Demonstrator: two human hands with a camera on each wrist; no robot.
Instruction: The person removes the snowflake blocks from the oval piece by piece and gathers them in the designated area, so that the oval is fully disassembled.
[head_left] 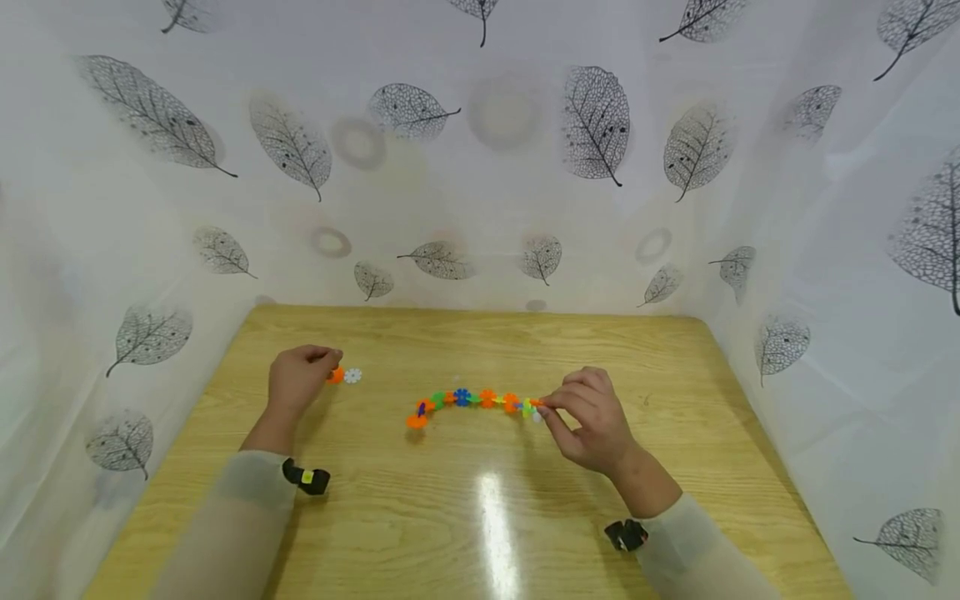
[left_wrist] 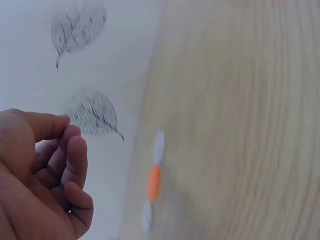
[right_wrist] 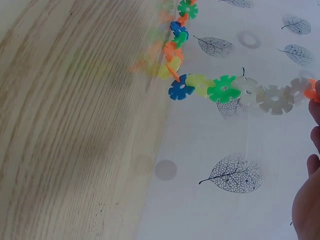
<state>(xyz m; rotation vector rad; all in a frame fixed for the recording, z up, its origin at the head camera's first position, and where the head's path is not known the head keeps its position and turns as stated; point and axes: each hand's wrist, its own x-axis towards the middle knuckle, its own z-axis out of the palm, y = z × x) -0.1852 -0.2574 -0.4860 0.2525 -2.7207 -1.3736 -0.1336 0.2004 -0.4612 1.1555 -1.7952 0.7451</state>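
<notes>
A chain (head_left: 462, 397) of flower-shaped plastic discs, in orange, blue, green, yellow and whitish ones, curves across the middle of the table. Its right end is in my right hand (head_left: 592, 421), where thumb and forefinger pinch an orange disc (right_wrist: 311, 90). The right wrist view has blue, yellow, green and pale discs leading up to that end. My left hand (head_left: 300, 379) hovers with loosely curled fingers and the thumb near the fingertips, holding nothing visible. Beside it lie an orange disc (left_wrist: 154, 182) and white discs (head_left: 352, 376), lined up in a short row.
The wooden table (head_left: 390, 533) reflects a bright streak of light near the front. A pale curtain (head_left: 495, 200) printed with dark leaves stands along the back and both sides. Black straps (head_left: 307, 477) sit around both wrists.
</notes>
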